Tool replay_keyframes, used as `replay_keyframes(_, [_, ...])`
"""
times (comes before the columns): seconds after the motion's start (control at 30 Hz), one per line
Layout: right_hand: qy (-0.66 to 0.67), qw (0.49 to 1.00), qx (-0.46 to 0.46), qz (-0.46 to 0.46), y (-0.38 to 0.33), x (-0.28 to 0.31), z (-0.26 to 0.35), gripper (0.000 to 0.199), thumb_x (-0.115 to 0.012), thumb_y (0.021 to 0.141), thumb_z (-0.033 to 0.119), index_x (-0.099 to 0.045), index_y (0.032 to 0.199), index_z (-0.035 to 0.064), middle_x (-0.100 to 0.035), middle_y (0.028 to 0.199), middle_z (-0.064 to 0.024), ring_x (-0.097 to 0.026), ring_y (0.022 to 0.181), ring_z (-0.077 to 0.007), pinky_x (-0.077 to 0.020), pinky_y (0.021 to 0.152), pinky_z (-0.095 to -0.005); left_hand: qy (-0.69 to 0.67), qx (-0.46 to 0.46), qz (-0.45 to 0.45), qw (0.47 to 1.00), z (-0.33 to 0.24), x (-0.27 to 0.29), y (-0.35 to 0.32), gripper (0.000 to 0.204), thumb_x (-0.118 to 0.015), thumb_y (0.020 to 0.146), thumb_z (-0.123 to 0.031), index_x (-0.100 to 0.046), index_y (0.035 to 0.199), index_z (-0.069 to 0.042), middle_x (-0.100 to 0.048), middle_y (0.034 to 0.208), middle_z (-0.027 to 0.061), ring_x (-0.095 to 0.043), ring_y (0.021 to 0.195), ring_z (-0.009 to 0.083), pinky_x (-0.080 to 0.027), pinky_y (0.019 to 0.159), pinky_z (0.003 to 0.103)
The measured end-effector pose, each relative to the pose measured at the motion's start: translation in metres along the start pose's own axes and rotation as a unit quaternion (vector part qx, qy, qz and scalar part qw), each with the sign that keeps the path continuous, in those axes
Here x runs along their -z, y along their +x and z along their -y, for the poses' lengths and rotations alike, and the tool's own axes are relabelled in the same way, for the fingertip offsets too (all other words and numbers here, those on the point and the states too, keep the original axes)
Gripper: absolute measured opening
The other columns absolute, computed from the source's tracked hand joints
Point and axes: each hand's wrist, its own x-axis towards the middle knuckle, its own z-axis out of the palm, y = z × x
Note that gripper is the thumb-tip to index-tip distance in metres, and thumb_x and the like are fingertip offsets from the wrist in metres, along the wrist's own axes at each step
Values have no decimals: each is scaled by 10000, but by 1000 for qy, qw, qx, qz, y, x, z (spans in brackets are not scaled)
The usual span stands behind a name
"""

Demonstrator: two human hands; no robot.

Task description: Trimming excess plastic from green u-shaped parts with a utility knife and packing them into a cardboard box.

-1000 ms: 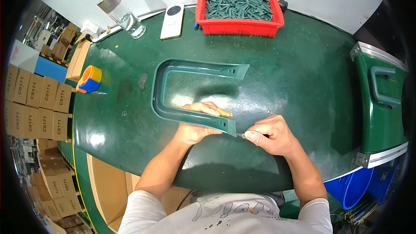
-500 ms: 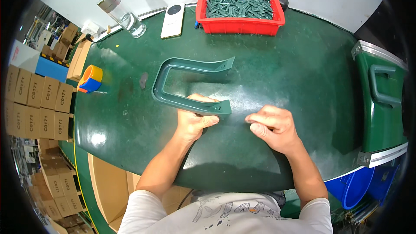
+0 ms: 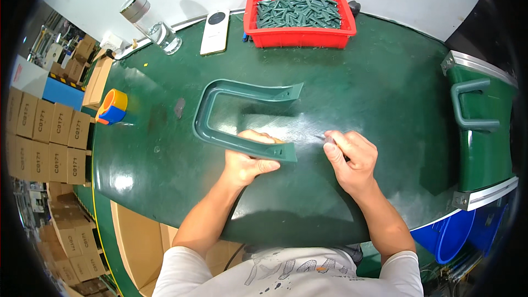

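My left hand (image 3: 246, 166) is closed round the lower arm of a green U-shaped plastic handle (image 3: 204, 111), thumb near its end. The bend points left and both flared ends, with small holes, point right. The handle is held above the green tabletop. To the right of its lower end, my right hand (image 3: 355, 159) is closed in a pinch. A small greyish tip shows between thumb and forefinger, too little to name. The two hands are apart.
At the back stand a red bin (image 3: 300, 40) of small green pieces, a white phone (image 3: 215, 33) and a glass bottle (image 3: 163, 36). Tape rolls (image 3: 114, 104) lie left. Another green handle (image 3: 459, 107) rests on a green belt (image 3: 487, 154) at right. Cartons (image 3: 47, 126) are stacked beyond the left edge.
My right hand has turned its fingers upward, and a small tip now shows in its pinch. The handle's lower end has tilted slightly down. The view has shifted a little.
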Motion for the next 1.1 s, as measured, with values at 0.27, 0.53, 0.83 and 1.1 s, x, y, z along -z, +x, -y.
replay_keyframes(0.27, [-20,995,-81,-47,1,3,-8,150,-703,807,155,-690,877,22,-489,571,-41,-447,478,-132,-358,440,-273,28,5,54,998,-4,-15,-3,432,-859,609,-131,-599,949,-71,-670,782,139,-677,774,298,-505,690,369])
replay_keyframes(0.53, [-21,996,-81,-42,2,4,-8,148,-706,803,160,-695,876,32,-497,570,-39,-460,474,-136,-366,437,-277,38,-9,81,996,-7,-20,-2,446,-862,601,-148,-587,945,-77,-685,810,132,-687,783,282,-492,686,360])
replay_keyframes(0.83, [-49,996,-65,-36,2,4,-10,147,-720,778,155,-690,858,35,-497,565,-48,-476,469,-161,-374,434,-295,45,1,76,996,-7,-17,-5,435,-867,589,-146,-595,922,-80,-686,799,130,-687,767,271,-485,675,350])
replay_keyframes(1.1, [-80,994,-35,-72,3,5,-13,137,-717,783,158,-685,850,43,-489,559,-41,-465,459,-167,-371,430,-302,-38,5,72,997,-3,-23,-8,449,-874,567,-124,-595,916,-78,-681,785,147,-680,734,264,-489,650,336])
